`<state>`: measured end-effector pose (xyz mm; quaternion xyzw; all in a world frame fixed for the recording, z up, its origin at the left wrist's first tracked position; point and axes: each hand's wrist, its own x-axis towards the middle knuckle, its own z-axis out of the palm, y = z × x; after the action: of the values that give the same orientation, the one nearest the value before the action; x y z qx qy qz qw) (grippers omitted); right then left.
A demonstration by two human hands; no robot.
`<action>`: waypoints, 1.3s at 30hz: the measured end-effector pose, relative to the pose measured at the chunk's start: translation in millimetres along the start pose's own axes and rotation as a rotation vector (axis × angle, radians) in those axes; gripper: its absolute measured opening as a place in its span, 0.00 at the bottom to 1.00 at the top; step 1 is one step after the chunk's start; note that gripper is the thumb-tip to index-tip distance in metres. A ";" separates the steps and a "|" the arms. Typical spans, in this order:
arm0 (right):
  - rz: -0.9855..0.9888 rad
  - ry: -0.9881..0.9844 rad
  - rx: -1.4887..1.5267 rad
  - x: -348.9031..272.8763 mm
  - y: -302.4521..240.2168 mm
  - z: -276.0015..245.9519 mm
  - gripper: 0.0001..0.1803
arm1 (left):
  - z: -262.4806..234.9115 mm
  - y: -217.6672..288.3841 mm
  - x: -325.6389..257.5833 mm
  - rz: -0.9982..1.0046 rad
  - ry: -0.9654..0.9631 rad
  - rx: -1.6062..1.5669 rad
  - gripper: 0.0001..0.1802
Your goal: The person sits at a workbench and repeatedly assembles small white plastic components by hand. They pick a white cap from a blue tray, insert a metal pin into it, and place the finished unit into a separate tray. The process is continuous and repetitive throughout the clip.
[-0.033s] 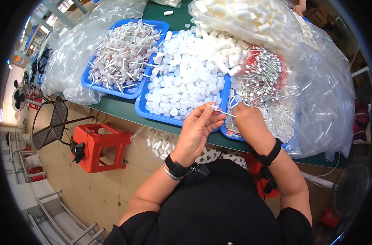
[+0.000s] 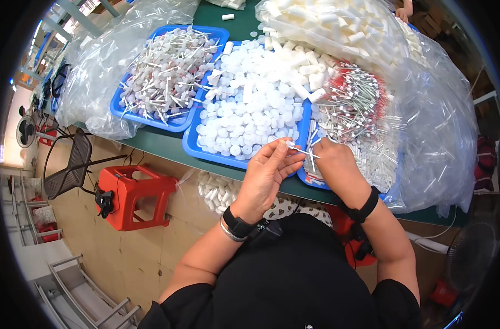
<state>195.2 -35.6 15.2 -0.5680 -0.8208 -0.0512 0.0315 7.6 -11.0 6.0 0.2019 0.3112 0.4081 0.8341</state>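
My left hand (image 2: 269,171) is closed in a pinch on a thin white stick (image 2: 304,152) with a small pale cap at its near end. It hovers over the front right corner of the middle blue tray, which is heaped with translucent round caps (image 2: 228,123). Close beside it, my right hand (image 2: 333,160) has its fingers bent together over the right-hand tray among short white tubes (image 2: 370,159); what the fingertips hold is hidden. Behind that hand lies a pile of metal-coloured pins with white ends and red bits (image 2: 359,98).
A blue tray (image 2: 115,107) of capped sticks stands at the left. Clear plastic bags (image 2: 436,137) flank the trays, and a bag of white cylinders (image 2: 326,27) lies at the back. A red stool (image 2: 134,197), a mesh chair (image 2: 71,164) and fans stand off the green table (image 2: 156,143).
The view has shifted very slightly. A second thin white piece now shows crossing the stick's far end, by the right fingertips. Both hands stay nearly in place.
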 end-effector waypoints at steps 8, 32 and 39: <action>0.187 0.166 0.498 -11.3 2.8 -24.6 0.03 | 0.1 1.5 -0.8 0.006 0.005 -0.048 0.16; 0.246 0.293 0.759 -35.7 -2.9 -44.6 0.07 | 6.3 -4.6 -2.5 0.005 -0.003 -0.049 0.13; 0.172 0.324 0.759 -31.6 -3.3 -36.1 0.04 | 9.2 -7.6 -4.1 -0.050 -0.075 -0.003 0.17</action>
<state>203.0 -70.5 47.5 -0.5671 -0.7155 0.1689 0.3713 16.2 -19.6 9.7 0.2080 0.2843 0.3796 0.8554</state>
